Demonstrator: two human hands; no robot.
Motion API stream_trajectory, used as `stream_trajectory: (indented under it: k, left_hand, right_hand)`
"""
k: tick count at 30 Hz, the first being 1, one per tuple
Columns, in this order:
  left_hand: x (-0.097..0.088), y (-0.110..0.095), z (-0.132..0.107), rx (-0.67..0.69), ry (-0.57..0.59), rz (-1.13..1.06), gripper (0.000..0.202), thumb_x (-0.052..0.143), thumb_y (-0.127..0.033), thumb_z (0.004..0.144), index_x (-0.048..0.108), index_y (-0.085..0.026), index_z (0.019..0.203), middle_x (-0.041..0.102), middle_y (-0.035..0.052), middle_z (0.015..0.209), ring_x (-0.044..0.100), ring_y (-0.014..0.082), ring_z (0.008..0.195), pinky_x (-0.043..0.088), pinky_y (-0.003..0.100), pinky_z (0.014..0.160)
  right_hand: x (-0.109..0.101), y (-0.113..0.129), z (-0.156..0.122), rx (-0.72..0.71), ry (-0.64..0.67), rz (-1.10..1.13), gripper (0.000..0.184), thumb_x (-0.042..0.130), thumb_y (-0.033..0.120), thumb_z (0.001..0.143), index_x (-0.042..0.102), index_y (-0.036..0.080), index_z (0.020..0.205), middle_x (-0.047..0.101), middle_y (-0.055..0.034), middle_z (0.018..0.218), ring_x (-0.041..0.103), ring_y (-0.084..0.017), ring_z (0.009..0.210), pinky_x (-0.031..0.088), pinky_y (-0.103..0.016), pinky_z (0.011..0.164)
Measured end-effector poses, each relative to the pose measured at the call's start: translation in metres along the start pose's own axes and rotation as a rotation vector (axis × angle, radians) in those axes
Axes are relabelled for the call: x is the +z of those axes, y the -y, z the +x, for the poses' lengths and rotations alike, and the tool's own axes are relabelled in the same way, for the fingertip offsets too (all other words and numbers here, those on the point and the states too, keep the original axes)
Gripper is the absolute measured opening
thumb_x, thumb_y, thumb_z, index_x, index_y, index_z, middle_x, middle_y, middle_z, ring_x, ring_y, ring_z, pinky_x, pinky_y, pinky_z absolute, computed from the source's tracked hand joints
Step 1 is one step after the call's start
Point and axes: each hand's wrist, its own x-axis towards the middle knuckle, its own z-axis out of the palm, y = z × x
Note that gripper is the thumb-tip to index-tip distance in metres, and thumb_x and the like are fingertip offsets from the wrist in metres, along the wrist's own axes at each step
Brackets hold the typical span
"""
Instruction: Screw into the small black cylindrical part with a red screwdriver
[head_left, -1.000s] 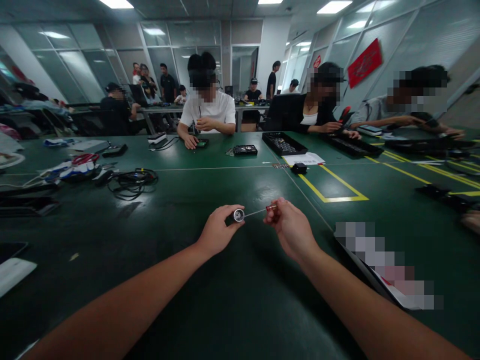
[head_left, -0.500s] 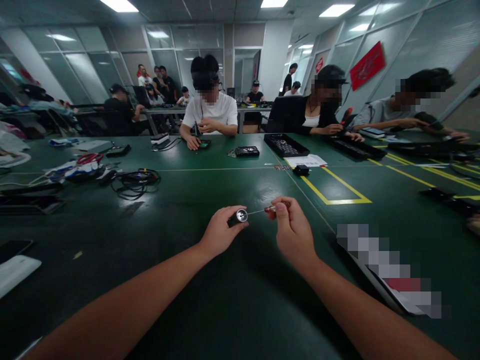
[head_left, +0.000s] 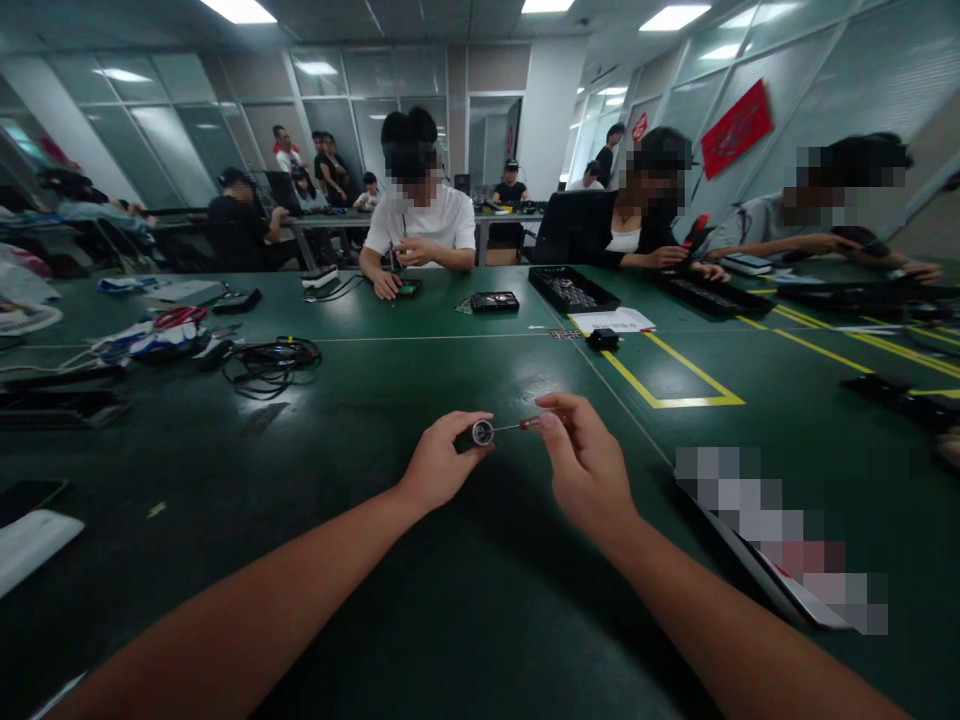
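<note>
My left hand (head_left: 436,463) is closed around a small dark cylinder with a silvery round end (head_left: 480,432), held just above the green table (head_left: 375,400). My right hand (head_left: 586,462) pinches a thin screwdriver with a red handle (head_left: 525,424). Its metal shaft points left, and the tip meets the silvery end of the cylinder. Both hands hover near the middle of the view, a hand's width apart.
A tangle of black cables (head_left: 266,362) lies to the left, with scissors and packets (head_left: 161,330) beyond it. A yellow taped rectangle (head_left: 675,385) marks the table at right. Black trays (head_left: 574,290) and other people working sit across the table. A white object (head_left: 34,545) lies at far left.
My right hand has drawn slightly nearer the cylinder and its fingers have shifted on the screwdriver handle. The left hand has stayed almost still.
</note>
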Motion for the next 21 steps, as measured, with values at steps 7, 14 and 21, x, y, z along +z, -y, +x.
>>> stream_trajectory:
  k: [7,14,21]
  left_hand:
    - [0.0008,0.0012,0.0002,-0.008,0.012,-0.014,0.036,0.076,-0.012,0.083,0.072,-0.023,0.117,0.073,0.0056,0.114,0.066,0.0238,0.110,0.048,0.041,0.100]
    - [-0.0008,0.0007,0.0006,-0.041,-0.008,-0.004,0.036,0.075,-0.014,0.083,0.072,-0.023,0.117,0.073,0.0064,0.113,0.066,0.0243,0.109,0.049,0.043,0.100]
    - [-0.0010,0.0002,0.0002,-0.042,-0.002,0.012,0.036,0.076,-0.013,0.082,0.073,-0.024,0.116,0.073,0.0057,0.113,0.066,0.0246,0.110,0.049,0.043,0.101]
  right_hand:
    - [-0.0028,0.0069,0.0021,-0.034,0.054,-0.052,0.032,0.047,0.041,0.104,0.068,0.022,0.088,0.065,0.0010,0.069,0.059,-0.015,0.061,0.043,-0.029,0.059]
    - [-0.0002,0.0037,0.0027,-0.034,0.024,-0.080,0.021,0.048,0.033,0.102,0.063,0.020,0.108,0.072,-0.0036,0.088,0.066,-0.019,0.075,0.046,-0.031,0.065]
    - [-0.0010,0.0052,0.0032,0.000,0.076,-0.076,0.033,0.046,0.043,0.104,0.068,0.024,0.090,0.065,0.0011,0.068,0.059,-0.017,0.059,0.042,-0.031,0.058]
